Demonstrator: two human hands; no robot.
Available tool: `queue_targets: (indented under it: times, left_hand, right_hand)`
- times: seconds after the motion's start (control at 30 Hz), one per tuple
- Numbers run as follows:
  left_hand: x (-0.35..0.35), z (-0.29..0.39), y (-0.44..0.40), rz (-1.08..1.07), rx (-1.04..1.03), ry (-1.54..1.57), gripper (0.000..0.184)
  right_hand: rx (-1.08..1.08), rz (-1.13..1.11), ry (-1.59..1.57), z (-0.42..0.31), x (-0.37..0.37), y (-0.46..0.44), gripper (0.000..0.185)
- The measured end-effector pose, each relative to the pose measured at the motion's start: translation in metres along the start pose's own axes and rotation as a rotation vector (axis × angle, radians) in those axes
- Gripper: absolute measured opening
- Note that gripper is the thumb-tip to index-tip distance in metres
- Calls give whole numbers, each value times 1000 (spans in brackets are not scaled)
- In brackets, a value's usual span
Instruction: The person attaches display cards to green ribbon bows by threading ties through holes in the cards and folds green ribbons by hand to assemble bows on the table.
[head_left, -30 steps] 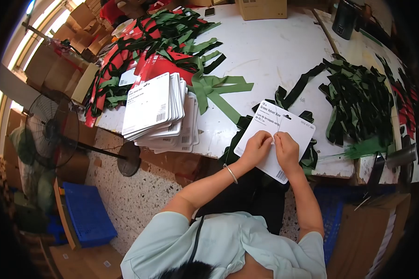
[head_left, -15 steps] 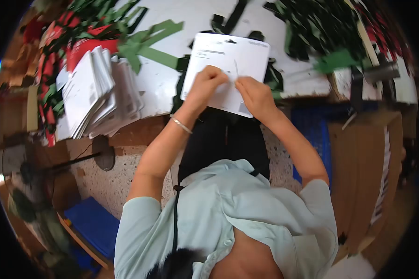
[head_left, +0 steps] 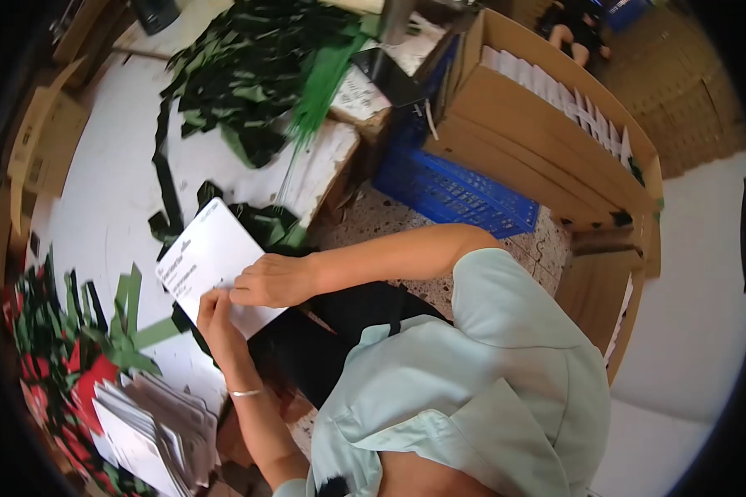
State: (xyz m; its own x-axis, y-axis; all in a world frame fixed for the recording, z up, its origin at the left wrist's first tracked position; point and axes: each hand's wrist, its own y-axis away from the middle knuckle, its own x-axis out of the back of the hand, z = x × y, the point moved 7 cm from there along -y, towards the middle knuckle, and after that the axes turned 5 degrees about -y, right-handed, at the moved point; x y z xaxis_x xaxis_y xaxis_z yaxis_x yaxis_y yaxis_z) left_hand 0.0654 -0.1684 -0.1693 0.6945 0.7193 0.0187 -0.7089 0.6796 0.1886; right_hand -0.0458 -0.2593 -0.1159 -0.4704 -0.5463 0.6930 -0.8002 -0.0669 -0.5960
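At the near edge of the tabletop (head_left: 99, 178), a white card (head_left: 211, 244) w/ small, blurry dk print lies tilted under both hands, lower end by the dk trousers (head_left: 307, 356). L hand (head_left: 223, 321), w/ a pale bracelet (head_left: 244, 393) at the wrist, has bent fingers on the card; R hand (head_left: 273, 280) comes in opp., fingers on the card's face. Hands are close tog., fingertips nr each other; can't tell if they pinch anything b/w them. Dk green ribbon (head_left: 265, 225) pokes out from behind the card. Farther up: big dk green pile (head_left: 240, 79), green strands (head_left: 323, 87) beside it. Lower L of view: stack of white cards (head_left: 153, 431) next to a red-&-green pile (head_left: 37, 364), + lighter green bow (head_left: 124, 331). Off the tabletop: blue crate (head_left: 452, 195) & cardboard box (head_left: 530, 141) w/ white sheets upright inside.
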Motion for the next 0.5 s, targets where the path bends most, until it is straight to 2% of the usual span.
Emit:
queue_targets:
  times: [0.03,0.1,0.13,0.2,0.23,0.37,0.43,0.5]
  left_hand:
    - [0,-4,0,31,-33,41,4]
    - [1,-6,6,94,-73,22,5]
    - [2,-5,10,137,-150,-201,7]
    - [-8,9,21,248,-498,-486,11]
    - [-12,14,25,265,-582,-604,10]
    - [-14,10,25,309,-616,-690,6]
    - [-18,14,29,301,-691,-798,11]
    - [-18,15,31,333,-693,-751,12]
  right_hand:
    - [-8,8,27,3,2,-4,7]
    - [-303,-55,-19,28,-1,-15,9]
    - [-368,-56,-75,34,-3,-22,10]
    - [-362,-65,-91,42,-18,-36,12]
    - [-351,-84,-122,43,-27,-41,13]
    - [-276,-52,-152,43,-37,-48,14]
    - [-231,47,-332,42,-29,-45,12]
    - [-183,-35,-301,48,-36,-44,11]
